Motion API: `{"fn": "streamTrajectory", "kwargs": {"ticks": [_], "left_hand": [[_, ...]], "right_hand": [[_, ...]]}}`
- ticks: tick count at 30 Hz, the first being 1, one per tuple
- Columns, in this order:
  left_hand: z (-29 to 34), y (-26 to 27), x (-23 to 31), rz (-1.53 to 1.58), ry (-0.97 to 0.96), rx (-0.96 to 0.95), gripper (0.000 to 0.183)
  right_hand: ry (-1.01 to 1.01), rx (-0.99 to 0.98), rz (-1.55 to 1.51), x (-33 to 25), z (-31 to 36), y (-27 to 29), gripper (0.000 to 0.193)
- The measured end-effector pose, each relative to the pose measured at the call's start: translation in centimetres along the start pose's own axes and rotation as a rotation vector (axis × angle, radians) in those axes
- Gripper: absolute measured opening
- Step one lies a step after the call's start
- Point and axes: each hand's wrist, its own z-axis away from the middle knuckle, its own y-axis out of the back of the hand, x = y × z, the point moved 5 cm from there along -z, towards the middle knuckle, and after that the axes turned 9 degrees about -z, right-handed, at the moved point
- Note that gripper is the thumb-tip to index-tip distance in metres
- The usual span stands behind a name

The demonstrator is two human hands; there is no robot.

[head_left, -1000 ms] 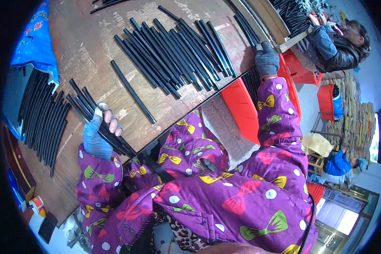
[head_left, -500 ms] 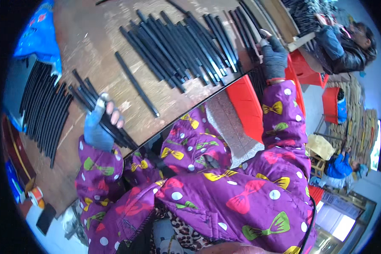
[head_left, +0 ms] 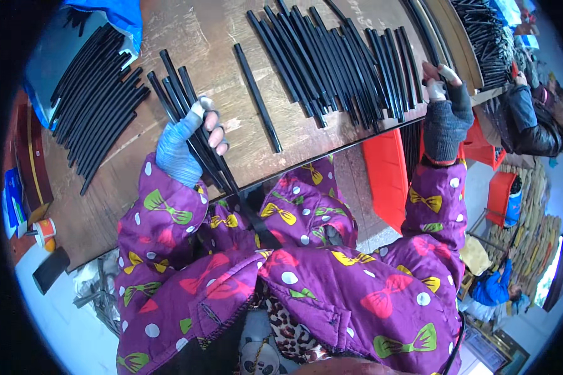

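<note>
My left hand (head_left: pixel 186 145), in a blue fingerless glove, is closed around several slim black tubes (head_left: pixel 176 94) above the table's near edge. To its right, a single black tube (head_left: pixel 258 99) lies apart on the wooden table. My right hand (head_left: pixel 447 119), in a dark grey fingerless glove, is at the table's right side. Its fingers are apart and slightly bent, with no held thing visible. They are beside the right end of a wide row of black tubes (head_left: pixel 322 65) and close to a long dark strip (head_left: pixel 424 31).
A fanned pile of black tubes (head_left: pixel 100 103) lies at the left, partly under a blue bag (head_left: pixel 122 15). Red bins (head_left: pixel 385 178) stand below the table's right edge. A wooden-edged tray (head_left: pixel 463 50) holds more dark pieces; another person (head_left: pixel 532 119) sits beyond it.
The view has shifted, so the table's things appear further right. My left hand still grips its tubes. My right hand's fingers have opened a little and turned beside the row.
</note>
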Motion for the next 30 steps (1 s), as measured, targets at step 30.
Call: {"fn": "streamTrajectory", "kwargs": {"ticks": [30], "left_hand": [[1.0,-0.9,1.1,0.026,0.007,0.070,0.023]], "right_hand": [[-0.020,-0.391,1.041,4.0,1.8,-11.8,0.023]]}}
